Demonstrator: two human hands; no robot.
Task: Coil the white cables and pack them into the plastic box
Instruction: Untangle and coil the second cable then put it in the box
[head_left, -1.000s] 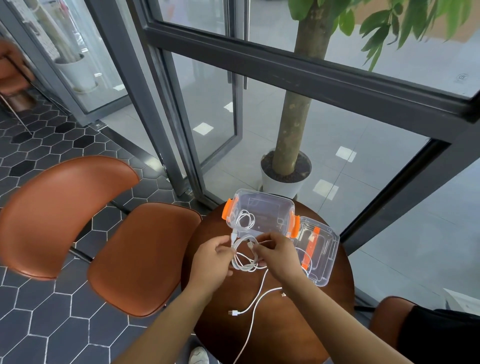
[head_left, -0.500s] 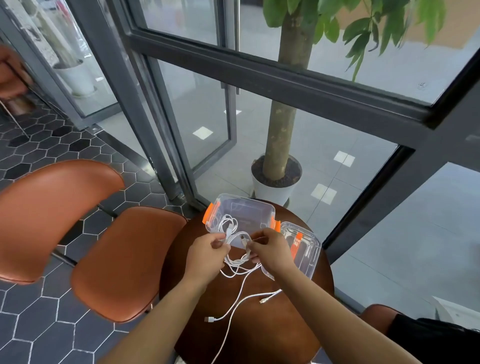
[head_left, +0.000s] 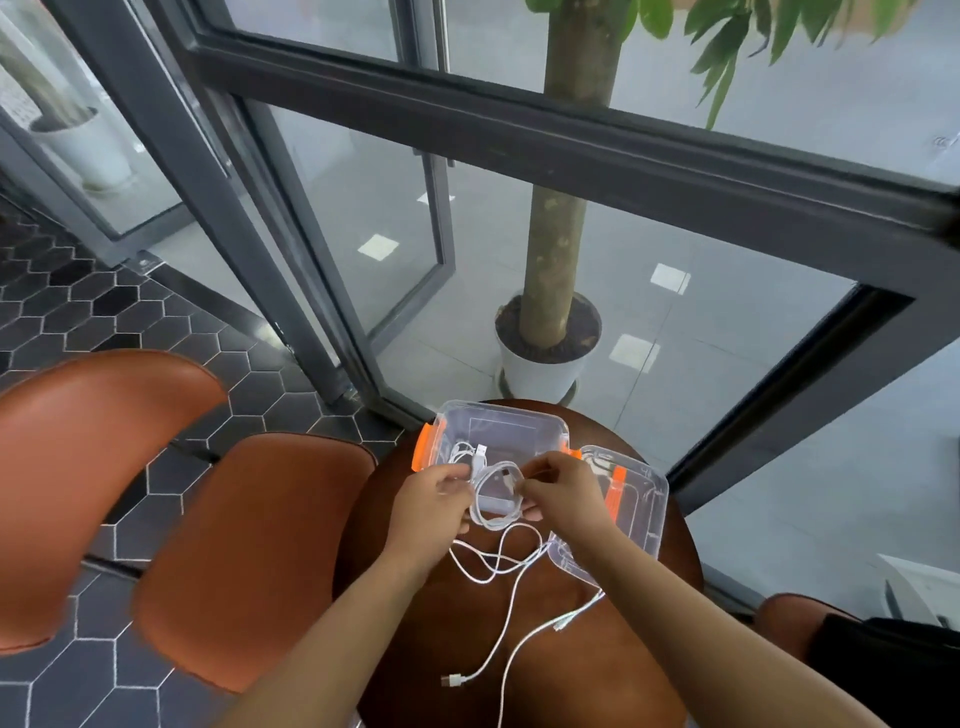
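Observation:
A clear plastic box (head_left: 519, 422) with orange latches stands open at the far side of the round brown table (head_left: 561, 654). One coiled white cable (head_left: 470, 453) lies inside it. Over the box's near edge, my left hand (head_left: 434, 506) and my right hand (head_left: 558, 493) pinch a white cable loop (head_left: 496, 519) from both sides. Loose white cable (head_left: 511, 597) trails from the loop across the table, ending in a USB plug (head_left: 453, 679) near the front. The clear lid (head_left: 631, 512) with orange clips lies right of the box, partly under my right forearm.
A brown leather chair (head_left: 208, 545) stands left of the table, touching its edge. A potted tree (head_left: 550, 332) sits behind glass beyond the table. Dark window frames run along the far side. Another brown seat (head_left: 789, 618) shows at lower right.
The hands have tightened the loose windings into a neater round loop and lifted it closer to the box. The trailing cable has shifted on the table. The camera view moved slightly.

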